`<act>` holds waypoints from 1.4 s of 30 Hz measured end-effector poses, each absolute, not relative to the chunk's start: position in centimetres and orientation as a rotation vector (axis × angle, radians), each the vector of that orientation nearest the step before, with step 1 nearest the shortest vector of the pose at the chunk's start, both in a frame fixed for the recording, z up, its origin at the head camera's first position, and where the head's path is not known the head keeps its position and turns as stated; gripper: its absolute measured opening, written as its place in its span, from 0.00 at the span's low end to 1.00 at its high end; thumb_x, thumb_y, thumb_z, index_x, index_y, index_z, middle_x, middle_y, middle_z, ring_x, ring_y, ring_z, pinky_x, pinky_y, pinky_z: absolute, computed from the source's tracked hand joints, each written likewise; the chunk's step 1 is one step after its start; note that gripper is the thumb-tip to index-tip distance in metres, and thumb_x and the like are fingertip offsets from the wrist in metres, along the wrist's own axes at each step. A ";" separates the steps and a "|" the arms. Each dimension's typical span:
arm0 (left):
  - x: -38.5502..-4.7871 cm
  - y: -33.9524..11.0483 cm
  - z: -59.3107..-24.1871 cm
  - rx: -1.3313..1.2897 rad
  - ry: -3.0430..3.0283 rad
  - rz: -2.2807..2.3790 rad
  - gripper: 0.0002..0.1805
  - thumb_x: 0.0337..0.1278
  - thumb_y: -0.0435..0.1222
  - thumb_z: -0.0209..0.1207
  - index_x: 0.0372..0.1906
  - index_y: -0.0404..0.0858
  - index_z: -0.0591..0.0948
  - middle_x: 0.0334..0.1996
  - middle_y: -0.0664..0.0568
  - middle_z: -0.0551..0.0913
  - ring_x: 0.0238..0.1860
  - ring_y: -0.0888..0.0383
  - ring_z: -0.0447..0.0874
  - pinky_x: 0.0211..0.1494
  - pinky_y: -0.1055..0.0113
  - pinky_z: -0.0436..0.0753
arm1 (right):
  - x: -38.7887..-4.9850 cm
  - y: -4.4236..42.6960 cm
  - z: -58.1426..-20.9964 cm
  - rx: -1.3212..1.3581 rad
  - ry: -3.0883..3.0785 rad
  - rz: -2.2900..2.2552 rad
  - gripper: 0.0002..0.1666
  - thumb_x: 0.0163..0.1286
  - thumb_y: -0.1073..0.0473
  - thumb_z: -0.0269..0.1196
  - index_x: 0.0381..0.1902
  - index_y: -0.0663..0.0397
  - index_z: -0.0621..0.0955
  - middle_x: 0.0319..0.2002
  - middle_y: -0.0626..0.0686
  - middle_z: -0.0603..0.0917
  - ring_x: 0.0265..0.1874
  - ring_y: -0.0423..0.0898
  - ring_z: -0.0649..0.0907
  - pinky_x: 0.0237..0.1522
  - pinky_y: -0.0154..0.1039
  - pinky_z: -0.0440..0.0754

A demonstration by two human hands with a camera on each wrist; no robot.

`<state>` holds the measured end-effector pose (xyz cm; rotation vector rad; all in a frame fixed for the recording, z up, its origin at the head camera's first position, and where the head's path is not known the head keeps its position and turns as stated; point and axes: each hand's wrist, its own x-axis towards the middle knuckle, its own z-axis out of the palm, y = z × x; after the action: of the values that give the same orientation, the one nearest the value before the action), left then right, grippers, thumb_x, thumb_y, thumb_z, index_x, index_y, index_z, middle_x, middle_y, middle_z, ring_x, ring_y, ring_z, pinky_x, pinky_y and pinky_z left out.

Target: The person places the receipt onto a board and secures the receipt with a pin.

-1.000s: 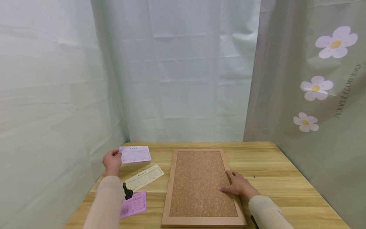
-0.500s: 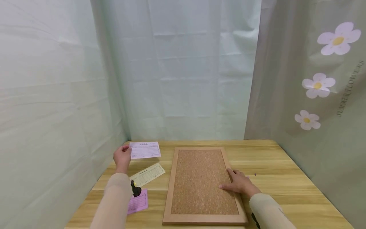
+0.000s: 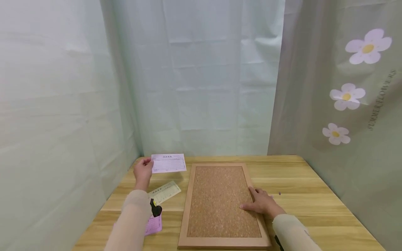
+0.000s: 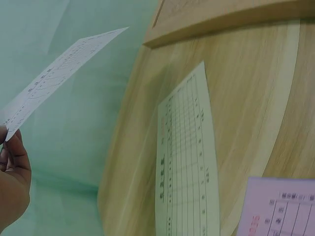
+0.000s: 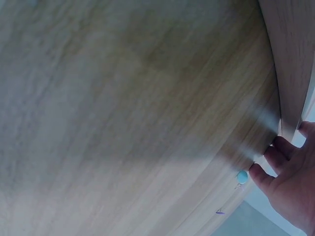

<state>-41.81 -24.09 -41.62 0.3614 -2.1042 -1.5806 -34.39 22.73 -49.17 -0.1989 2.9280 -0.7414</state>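
My left hand [image 3: 143, 172] pinches the left edge of a pale printed paper slip [image 3: 169, 163], which is held up off the table at the back left. In the left wrist view the slip [image 4: 59, 73] hangs tilted from thumb and fingers [image 4: 17, 152]. My right hand [image 3: 262, 203] rests on the right side of a wood-framed corkboard [image 3: 223, 198], thumb over the cork. In the right wrist view, the fingers [image 5: 261, 177] of that hand extend along the frame's outer side [image 5: 290, 59], near a small light blue round piece [image 5: 242, 177].
A pale yellow printed slip [image 3: 165, 191] lies left of the board. Nearer, a purple slip [image 3: 154, 226] is partly hidden by my left forearm. A tiny purple piece [image 3: 279, 193] lies right of the board on the wooden table [image 3: 320, 216]. Curtains [image 3: 204, 87] stand behind and at both sides.
My left hand has carried the pale slip to the right and slightly up, toward the board. My right hand has stayed on the board's right side.
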 end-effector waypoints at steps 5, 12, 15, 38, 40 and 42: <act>-41.8 -23.1 -41.8 0.349 -2.113 -1.642 0.15 0.73 0.34 0.52 0.55 0.28 0.78 0.50 0.38 0.77 0.47 0.48 0.73 0.45 0.64 0.74 | -34.5 22.5 -49.1 -0.194 2.929 -0.732 0.64 0.55 0.27 0.68 0.76 0.61 0.60 0.68 0.76 0.62 0.67 0.76 0.61 0.62 0.75 0.53; -42.0 -21.6 -41.8 0.310 -2.109 -1.673 0.14 0.72 0.34 0.53 0.53 0.28 0.79 0.47 0.39 0.77 0.45 0.49 0.73 0.42 0.67 0.74 | -34.6 22.3 -49.0 -0.185 2.934 -0.710 0.64 0.55 0.27 0.68 0.76 0.61 0.60 0.68 0.75 0.62 0.67 0.75 0.61 0.63 0.75 0.52; -41.9 -20.9 -41.8 0.303 -2.114 -1.709 0.13 0.72 0.34 0.53 0.53 0.30 0.78 0.48 0.40 0.77 0.46 0.49 0.73 0.45 0.65 0.75 | -34.5 22.2 -49.0 -0.190 2.927 -0.724 0.64 0.55 0.27 0.68 0.76 0.62 0.60 0.68 0.75 0.62 0.67 0.75 0.61 0.63 0.75 0.51; -41.8 -15.0 -42.0 0.174 -2.074 -1.758 0.11 0.67 0.29 0.57 0.48 0.26 0.81 0.41 0.39 0.80 0.40 0.51 0.77 0.35 0.74 0.74 | -34.2 22.8 -49.0 -0.211 2.926 -0.711 0.63 0.57 0.28 0.67 0.75 0.64 0.60 0.67 0.76 0.64 0.66 0.75 0.63 0.61 0.76 0.53; -41.7 -14.6 -42.1 0.172 -2.075 -1.761 0.11 0.67 0.29 0.57 0.47 0.26 0.81 0.40 0.40 0.80 0.39 0.52 0.77 0.35 0.74 0.74 | -34.2 22.8 -49.0 -0.214 2.931 -0.714 0.62 0.57 0.28 0.67 0.75 0.64 0.61 0.66 0.76 0.64 0.66 0.75 0.64 0.61 0.76 0.54; -41.7 -14.3 -42.2 0.170 -2.074 -1.771 0.10 0.67 0.29 0.57 0.47 0.26 0.81 0.40 0.40 0.80 0.39 0.52 0.76 0.35 0.73 0.75 | -34.2 22.9 -48.9 -0.224 2.940 -0.716 0.61 0.58 0.29 0.67 0.74 0.64 0.61 0.66 0.76 0.64 0.65 0.75 0.64 0.61 0.75 0.57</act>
<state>-41.73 -14.27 -42.19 0.1703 -2.0739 -1.7705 -34.23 22.90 -48.91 -0.2239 2.9403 -0.7159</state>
